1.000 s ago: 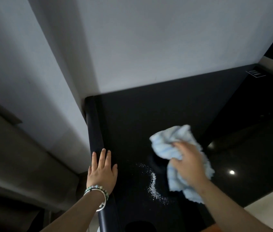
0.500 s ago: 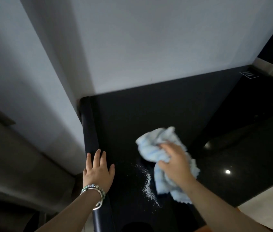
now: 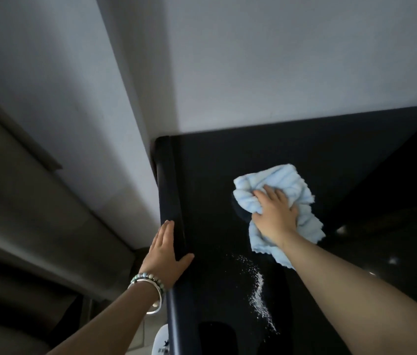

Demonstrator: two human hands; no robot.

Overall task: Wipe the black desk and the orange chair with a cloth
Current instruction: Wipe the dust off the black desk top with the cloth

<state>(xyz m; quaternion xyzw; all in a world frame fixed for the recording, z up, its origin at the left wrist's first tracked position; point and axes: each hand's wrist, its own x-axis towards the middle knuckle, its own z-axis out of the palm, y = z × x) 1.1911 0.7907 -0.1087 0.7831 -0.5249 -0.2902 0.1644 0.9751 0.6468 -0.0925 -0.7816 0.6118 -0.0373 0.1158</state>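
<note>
Wiping is under way on the desk stage. Nearest: one streak of white powder lies unwiped on the black worktop, just short of the cloth.

Beside it, the left hand rests on the worktop's rounded left edge. Its fingers are straight and together, the thumb is spread onto the top, and it holds nothing. Two bracelets on that wrist: one beaded, one metal.

Farther in, the right hand presses one light-blue cloth onto mid-worktop, fingers curled into its folds and gripping it. The cloth is bunched and lies apart from the white wall behind.

Judgement: the desk is partly done at best, with powder left to clear. The far strip's state cannot be told. The orange chair is not in view (count zero) and is taken as not yet wiped.

Counts: hands two, cloth one, streak one.
</note>
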